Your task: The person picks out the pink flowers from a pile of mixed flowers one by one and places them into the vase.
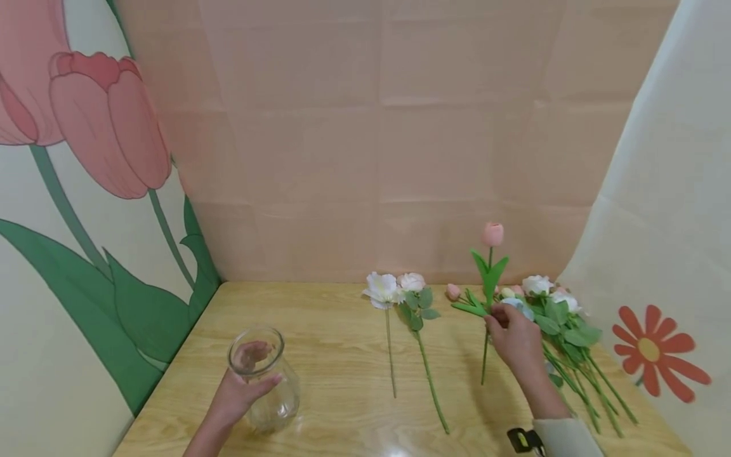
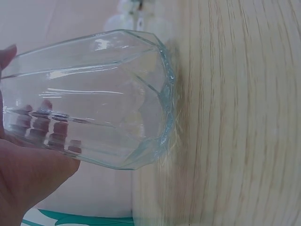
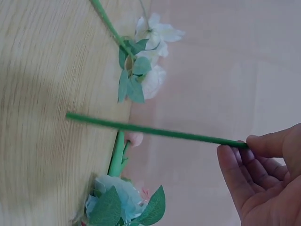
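Note:
My left hand (image 1: 233, 395) grips a clear glass vase (image 1: 280, 400) round its upper part, thumb on the near side and fingers seen through the glass. In the left wrist view the faceted base of the vase (image 2: 146, 99) is close to the wooden table. My right hand (image 1: 516, 336) pinches the green stem of a pink tulip (image 1: 493, 235) just below its leaves. That tulip is upright, with its bare stem (image 3: 155, 132) pointing down toward the table in the right wrist view; its bloom is out of that view.
Left of the right hand lie a white flower (image 1: 382, 290) and a pale pink rose (image 1: 411, 282). Another pink tulip (image 1: 453, 292) lies behind the hand. A pile of flowers with a white rose (image 1: 537, 285) and a blue flower (image 3: 120, 193) covers the table's right side (image 1: 337, 355).

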Demonstrator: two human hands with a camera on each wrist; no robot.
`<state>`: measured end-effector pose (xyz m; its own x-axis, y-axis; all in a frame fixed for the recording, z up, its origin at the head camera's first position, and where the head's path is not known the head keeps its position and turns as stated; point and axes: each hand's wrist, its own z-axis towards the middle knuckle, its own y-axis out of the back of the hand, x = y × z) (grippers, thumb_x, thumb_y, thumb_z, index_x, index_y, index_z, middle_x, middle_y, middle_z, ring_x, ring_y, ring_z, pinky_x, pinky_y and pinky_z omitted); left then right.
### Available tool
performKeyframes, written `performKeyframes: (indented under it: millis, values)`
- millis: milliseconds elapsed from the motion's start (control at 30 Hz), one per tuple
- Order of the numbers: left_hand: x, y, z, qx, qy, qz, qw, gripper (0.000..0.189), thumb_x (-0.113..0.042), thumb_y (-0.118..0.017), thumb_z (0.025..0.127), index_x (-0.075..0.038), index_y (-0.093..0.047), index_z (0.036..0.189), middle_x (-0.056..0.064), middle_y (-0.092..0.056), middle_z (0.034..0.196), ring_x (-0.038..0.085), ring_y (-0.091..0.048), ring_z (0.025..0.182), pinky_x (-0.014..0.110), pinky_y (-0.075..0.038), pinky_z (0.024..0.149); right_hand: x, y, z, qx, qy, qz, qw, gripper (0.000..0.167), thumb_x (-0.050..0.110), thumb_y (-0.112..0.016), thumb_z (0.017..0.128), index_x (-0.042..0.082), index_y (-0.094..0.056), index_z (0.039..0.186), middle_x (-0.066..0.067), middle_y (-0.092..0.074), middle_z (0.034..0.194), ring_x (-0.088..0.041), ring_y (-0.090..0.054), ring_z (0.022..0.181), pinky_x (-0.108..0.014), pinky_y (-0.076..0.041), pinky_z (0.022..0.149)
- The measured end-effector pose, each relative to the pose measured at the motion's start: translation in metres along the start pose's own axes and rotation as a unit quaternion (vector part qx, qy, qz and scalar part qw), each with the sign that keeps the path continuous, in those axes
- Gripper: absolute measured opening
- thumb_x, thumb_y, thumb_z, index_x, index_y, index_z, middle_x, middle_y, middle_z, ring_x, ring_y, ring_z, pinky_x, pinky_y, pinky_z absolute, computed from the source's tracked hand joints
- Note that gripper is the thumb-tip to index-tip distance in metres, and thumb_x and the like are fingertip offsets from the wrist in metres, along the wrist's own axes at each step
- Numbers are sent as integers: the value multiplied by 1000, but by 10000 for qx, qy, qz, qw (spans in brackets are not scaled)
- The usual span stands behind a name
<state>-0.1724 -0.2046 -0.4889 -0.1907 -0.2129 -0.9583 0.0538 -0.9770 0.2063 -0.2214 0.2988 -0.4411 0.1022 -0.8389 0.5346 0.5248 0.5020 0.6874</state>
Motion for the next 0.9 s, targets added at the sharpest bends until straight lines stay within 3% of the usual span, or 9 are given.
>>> performKeyframes:
  millis: [133,333,467,633,900]
  values:
    - [-1,-3,-1,-34,-133,-75,9999,62,3,-82,78,0,-49,131,15,-59,130,6,-53,112,34,-42,101,4,3,-2,223,-159,127,9995,20,19,-66,98,2,-66,109,-16,-73,97,-31,-69,87,-40,-52,68]
    - [-2,-6,-5,5,-8,-131,9999,63,2,-83,77,1,-48,131,17,-58,131,7,-53,113,30,-43,100,7,5,-7,551,-500,556,9957,24,22,-65,99,2,-64,113,-18,-73,102,-31,-71,89,-29,-56,63]
    - [-3,-9,-7,-34,-52,-188,9998,63,3,-83,76,1,-49,130,18,-59,129,8,-55,112,25,-44,97,10,3,-9,735,-726,939,9902,27,22,-64,100,1,-63,117,-19,-72,104,-24,-73,85,-24,-59,62]
    - [-3,-12,-10,-39,-71,-197,9998,63,2,-83,76,1,-50,130,17,-61,128,6,-56,113,26,-45,98,14,3,-11,802,-844,1150,9865,30,22,-64,100,0,-62,119,-20,-72,105,-18,-74,81,-24,-60,64]
    - [-4,-15,-11,52,36,-184,9998,63,1,-84,76,-1,-50,129,16,-60,129,15,-55,116,36,-45,101,17,3,-15,759,-758,1108,9880,28,23,-65,100,1,-63,117,-19,-73,103,-20,-74,80,-23,-59,63]
